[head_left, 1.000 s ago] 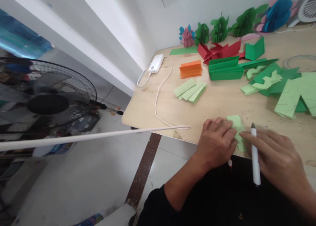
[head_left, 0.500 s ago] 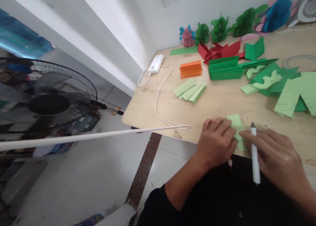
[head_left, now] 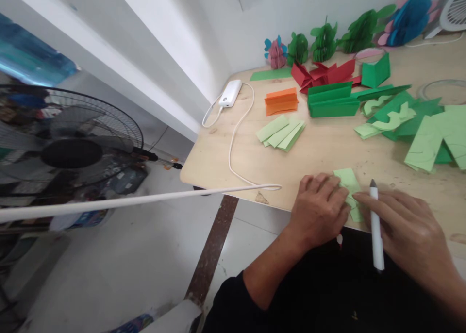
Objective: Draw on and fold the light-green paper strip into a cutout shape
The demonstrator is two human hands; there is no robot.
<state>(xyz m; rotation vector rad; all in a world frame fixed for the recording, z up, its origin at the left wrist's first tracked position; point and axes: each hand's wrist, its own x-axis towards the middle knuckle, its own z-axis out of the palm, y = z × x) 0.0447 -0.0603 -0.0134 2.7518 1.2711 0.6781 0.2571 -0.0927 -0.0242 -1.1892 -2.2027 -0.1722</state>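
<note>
A light green paper piece lies at the table's front edge, with pencil-like lines on it. My left hand presses on its left side, fingers close together and bent; their tips are partly hidden. My right hand is at the paper's right side, its index fingertip touching it. A white pen is tucked in my right hand, dark tip pointing away from me. Beyond the hands lies a fan of light green paper strips. Larger light green sheets with drawn lines lie at the right.
Folded orange paper, green paper and red paper lie farther back. Several paper figures stand along the wall. A white power bank trails a cable across the table's left side. A black floor fan stands left.
</note>
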